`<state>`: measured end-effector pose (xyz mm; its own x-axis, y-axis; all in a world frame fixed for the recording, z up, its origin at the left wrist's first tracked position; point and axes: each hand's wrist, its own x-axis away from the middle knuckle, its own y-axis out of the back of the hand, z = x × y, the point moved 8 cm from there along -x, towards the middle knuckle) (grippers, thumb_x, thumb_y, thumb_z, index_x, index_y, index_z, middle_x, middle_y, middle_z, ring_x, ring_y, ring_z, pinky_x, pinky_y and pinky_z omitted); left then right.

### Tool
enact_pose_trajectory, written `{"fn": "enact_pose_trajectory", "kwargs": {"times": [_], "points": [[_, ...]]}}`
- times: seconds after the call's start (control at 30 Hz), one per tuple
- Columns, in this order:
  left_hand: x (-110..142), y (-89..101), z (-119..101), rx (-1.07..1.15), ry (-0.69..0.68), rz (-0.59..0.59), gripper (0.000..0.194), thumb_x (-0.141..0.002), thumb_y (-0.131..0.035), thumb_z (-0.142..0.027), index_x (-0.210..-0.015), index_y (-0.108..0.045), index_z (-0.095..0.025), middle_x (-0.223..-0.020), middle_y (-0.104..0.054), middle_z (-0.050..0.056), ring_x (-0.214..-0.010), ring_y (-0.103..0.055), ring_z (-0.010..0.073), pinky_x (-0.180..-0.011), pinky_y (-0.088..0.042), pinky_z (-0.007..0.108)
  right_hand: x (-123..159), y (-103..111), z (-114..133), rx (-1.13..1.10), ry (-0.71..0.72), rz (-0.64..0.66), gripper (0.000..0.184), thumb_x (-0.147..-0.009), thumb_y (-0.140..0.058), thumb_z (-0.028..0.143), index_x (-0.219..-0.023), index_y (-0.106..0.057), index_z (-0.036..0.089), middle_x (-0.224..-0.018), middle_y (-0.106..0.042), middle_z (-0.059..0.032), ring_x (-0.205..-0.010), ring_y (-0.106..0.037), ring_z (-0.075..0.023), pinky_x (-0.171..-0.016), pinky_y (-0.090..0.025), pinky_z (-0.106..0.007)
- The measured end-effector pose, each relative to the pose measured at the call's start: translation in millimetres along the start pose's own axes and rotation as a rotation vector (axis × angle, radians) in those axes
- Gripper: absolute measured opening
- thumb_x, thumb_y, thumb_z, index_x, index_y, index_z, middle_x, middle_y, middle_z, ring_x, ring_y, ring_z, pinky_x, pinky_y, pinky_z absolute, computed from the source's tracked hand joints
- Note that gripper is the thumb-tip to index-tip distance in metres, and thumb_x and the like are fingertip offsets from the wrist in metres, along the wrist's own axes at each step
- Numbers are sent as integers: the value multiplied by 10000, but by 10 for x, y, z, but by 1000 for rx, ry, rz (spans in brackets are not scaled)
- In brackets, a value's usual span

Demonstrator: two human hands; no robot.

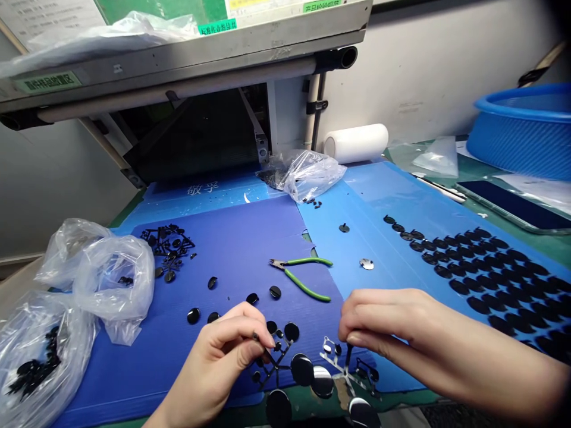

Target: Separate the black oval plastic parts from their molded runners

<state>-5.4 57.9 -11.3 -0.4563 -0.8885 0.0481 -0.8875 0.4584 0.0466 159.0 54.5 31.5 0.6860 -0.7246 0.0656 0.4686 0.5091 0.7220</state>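
Observation:
My left hand (218,359) is closed in a pinch on the stem of a black plastic sprue (277,367), which has large and small round discs on its branches. A second sprue (345,373) hangs by its upright stem from the pinched fingers of my right hand (388,321). Both hang side by side at the front edge of the work surface, their discs close together or overlapping. Beyond the hands lie green-handled nippers (304,288), jaws pointing left. Several loose black discs (193,315) are scattered near my left hand.
Rows of black discs (491,267) cover the right of the blue sheet (241,238). Cut sprue scraps (172,238) are piled at left beside clear bags (116,261). A phone (513,205), blue basket (521,131) and white roll (357,143) stand farther back, with a shelf (267,47) overhead.

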Motion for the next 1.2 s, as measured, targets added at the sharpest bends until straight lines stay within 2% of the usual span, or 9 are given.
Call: {"fn": "enact_pose_trajectory", "kwargs": {"times": [0.37, 0.53, 0.63, 0.83, 1.0, 1.2], "points": [[71, -32, 87, -35, 48, 14, 169, -804, -517, -317, -712, -636, -240, -757, -482, 5, -677, -462, 132, -632, -361, 224, 13, 1, 60, 49, 12, 21, 166, -898, -387, 215, -846, -543, 193, -809, -536, 4, -711, -499, -94, -646, -385, -197], [78, 27, 77, -4, 31, -76, 173, -780, -543, -363, -680, -635, -257, -713, -482, -10, -658, -465, 128, -627, -356, 218, 23, 13, 112, 23, 45, 20, 171, -884, -411, 168, -882, -582, 164, -829, -556, -14, -744, -512, -98, -673, -395, -187], [82, 68, 97, -12, 19, -84, 168, -782, -540, -369, -687, -631, -264, -713, -483, -16, -657, -460, 124, -628, -357, 214, 36, 25, 123, 20, 41, 22, 178, -879, -417, 153, -902, -593, 159, -838, -562, -17, -750, -516, -99, -681, -400, -187], [91, 77, 186, -58, 22, 14, 139, -814, -503, -300, -732, -613, -284, -758, -486, -14, -702, -470, 128, -650, -376, 204, 45, 31, 145, 20, 50, 26, 180, -879, -415, 153, -907, -592, 162, -865, -565, -19, -762, -524, -98, -687, -406, -177], [114, 106, 193, 2, 65, -108, 159, -758, -566, -382, -660, -628, -274, -710, -485, -22, -649, -469, 119, -624, -377, 200, 54, 11, 153, 17, 55, 41, 181, -877, -418, 161, -920, -594, 166, -875, -561, -22, -755, -528, -97, -687, -414, -174], [115, 94, 200, 19, 76, -126, 163, -723, -602, -397, -636, -638, -264, -684, -494, -16, -629, -483, 127, -607, -378, 219, 73, -19, 161, 15, 57, 74, 192, -877, -411, 148, -934, -594, 154, -879, -562, -27, -762, -529, -97, -694, -417, -164]]}}
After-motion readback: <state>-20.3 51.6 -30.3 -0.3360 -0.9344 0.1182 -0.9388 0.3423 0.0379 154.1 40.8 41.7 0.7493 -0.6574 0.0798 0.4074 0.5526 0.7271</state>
